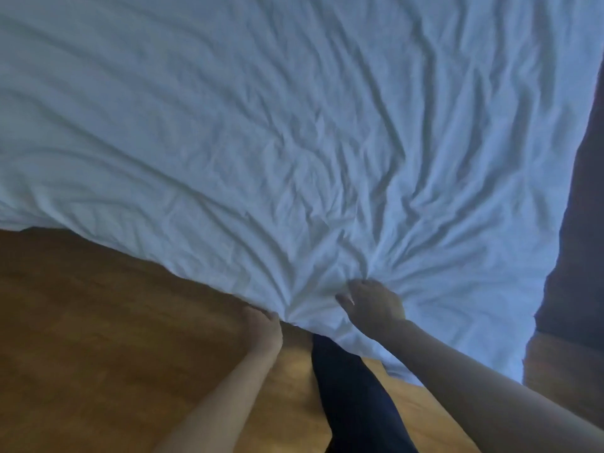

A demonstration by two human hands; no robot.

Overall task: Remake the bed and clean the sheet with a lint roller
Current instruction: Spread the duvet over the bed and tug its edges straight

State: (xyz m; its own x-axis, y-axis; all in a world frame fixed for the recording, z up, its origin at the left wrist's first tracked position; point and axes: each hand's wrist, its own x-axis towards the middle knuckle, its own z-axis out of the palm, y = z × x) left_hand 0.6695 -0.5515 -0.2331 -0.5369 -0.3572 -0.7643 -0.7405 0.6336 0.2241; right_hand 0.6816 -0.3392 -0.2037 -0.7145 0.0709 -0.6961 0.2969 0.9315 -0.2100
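The white sheet (294, 125) is spreading out beyond both hands, super wrinkled, creases fanning out from where I'm grabbing it. My left hand (264, 328) is gripping the sheet's near edge, fingers curled round the fabric. My right hand (372, 305) is bunching a fistful just beside it (slightly further in). Below the hands I'm seeing wooden floor (98, 322) and a dark trouser leg (353, 397).

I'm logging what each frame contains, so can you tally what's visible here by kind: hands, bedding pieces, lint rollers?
Hands: 2, the left hand and the right hand, both gripping the sheet's near edge
Bedding pieces: 1, a wrinkled white sheet
Lint rollers: 0 in view
Total: 3
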